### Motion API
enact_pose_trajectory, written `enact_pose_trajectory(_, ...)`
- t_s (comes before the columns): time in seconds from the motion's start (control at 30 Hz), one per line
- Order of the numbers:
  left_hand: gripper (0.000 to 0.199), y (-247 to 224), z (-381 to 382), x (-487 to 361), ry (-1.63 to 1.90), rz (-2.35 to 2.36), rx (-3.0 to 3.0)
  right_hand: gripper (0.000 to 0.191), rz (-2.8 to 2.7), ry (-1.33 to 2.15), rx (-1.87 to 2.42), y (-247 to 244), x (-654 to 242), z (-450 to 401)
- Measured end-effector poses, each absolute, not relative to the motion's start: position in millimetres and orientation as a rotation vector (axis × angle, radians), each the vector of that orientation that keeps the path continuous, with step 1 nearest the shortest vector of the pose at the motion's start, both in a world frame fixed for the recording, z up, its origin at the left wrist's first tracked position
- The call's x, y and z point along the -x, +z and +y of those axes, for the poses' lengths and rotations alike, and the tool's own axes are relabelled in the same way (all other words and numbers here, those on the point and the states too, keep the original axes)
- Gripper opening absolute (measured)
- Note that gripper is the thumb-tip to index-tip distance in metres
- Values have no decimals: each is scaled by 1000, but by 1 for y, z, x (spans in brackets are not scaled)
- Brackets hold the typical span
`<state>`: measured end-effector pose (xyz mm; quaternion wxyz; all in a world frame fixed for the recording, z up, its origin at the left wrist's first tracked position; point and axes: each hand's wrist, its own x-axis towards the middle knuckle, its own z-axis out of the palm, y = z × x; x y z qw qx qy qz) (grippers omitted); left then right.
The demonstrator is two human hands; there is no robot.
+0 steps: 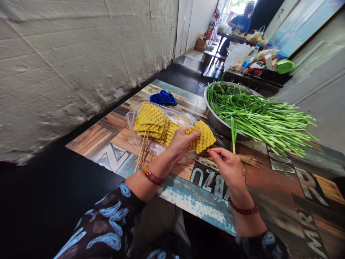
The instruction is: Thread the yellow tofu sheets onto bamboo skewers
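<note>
A yellow, lattice-cut slice (203, 136) is pinched in my left hand (180, 144), thumb on top. My right hand (225, 163) has its fingers closed on a thin stick at the slice's lower right corner; little of that stick shows. To the left, more yellow slices (151, 120) lie stacked on a clear plastic bag (130, 118). Several thin wooden sticks (142, 153) stretch from the stack toward the table's front edge. Another bundle of sticks (249, 159) rests on the table behind my right hand.
A metal bowl (219, 124) heaped with long green stalks (258, 118) stands at the right on the patterned table (88, 140). Behind the bag lies a blue cloth (163, 98). Farther back, a person (241, 23) is at a cluttered table; a white wall (81, 54) runs along the left.
</note>
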<state>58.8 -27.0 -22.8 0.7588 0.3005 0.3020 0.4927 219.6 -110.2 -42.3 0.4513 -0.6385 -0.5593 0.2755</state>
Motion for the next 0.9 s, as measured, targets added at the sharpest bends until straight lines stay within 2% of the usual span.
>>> enact_pose_trajectory(0.3,33,-16,-27,-56,1072,585,-639,25,-1214,809,1484,-39,-216,-107)
enact_pose_trajectory(0.5,56,-9,-19,-48,933,565,-497,22,-1084,898,1354,-37,-211,-106)
enact_pose_trajectory(0.6,59,-8,-19,-47,927,558,-475,22,-1099,892,1337,-37,-209,-108)
enact_pose_trajectory(0.7,50,-10,-21,-50,952,570,-495,22,-1117,897,1320,-40,-207,-109)
enact_pose_trajectory(0.83,22,-17,-25,-54,1001,565,-592,25,-1132,894,1337,-42,-203,-110)
enact_pose_trajectory(0.9,21,-19,-26,-55,1005,553,-643,28,-1149,895,1341,-41,-201,-110)
